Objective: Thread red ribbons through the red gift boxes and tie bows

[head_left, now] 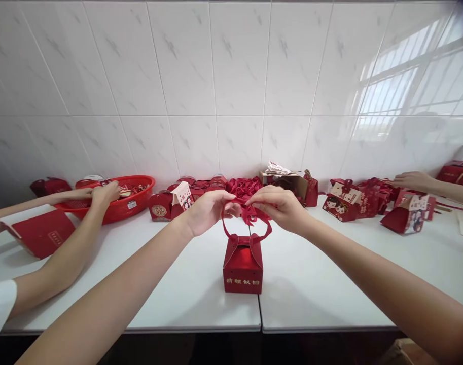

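A small red box with gold characters stands upright near the table's front edge, over the seam between two tabletops. A red ribbon rises from both sides of its top in a loop. Above the box, my left hand pinches the ribbon's left part between thumb and fingers. My right hand is closed on the ribbon just to the right, its fingertips close to those of my left hand. Ribbon ends hang between the two hands.
Behind my hands lies a pile of red ribbons, with red boxes to its left and an open carton to its right. At the left, a person's hands reach into a red basin. Another person's hand is at the right.
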{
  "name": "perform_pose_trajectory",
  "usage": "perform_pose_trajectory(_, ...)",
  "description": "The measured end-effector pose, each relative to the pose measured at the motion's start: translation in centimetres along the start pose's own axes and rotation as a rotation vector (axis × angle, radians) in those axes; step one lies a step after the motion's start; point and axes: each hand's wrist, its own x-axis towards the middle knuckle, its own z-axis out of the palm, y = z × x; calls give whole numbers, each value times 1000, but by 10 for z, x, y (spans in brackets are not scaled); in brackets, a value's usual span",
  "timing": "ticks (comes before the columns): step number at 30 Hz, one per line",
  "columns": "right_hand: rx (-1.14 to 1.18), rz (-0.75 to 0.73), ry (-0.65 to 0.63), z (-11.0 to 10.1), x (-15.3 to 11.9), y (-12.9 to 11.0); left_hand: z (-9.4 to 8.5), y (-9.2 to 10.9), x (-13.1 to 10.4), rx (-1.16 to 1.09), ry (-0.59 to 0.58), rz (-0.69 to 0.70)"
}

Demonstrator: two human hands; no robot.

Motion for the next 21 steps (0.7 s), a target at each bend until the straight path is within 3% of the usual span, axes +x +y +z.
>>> perform_pose_trajectory(2, -306, -183, 49, 0, -3, 2, 0, 1, -1, -29, -27, -25)
perform_pose_trajectory(5, -526, -302, 113, 3, -6, 3, 3, 2, -6, 113, -15, -12)
perform_pose_trajectory(10, -603, -331, 153, 7, -6, 2, 3, 4, -14, 271, -74, 44)
perform_pose_trajectory(13, -607, -277, 101, 9, -6, 1, 6, 0, -15, 334, -44, 107)
perform_pose_trajectory(15, -588, -200, 79, 12, -8, -1, 10, -4, -17, 542, 80, 197)
perform_pose_trajectory(18, -568, -36, 162, 11, -16, -5, 10, -10, -23, 1037, 394, 422)
perform_pose_trajectory(21, -661, 210, 163, -2, -31, -9, -9, -15, -39, 1327, 600, 482)
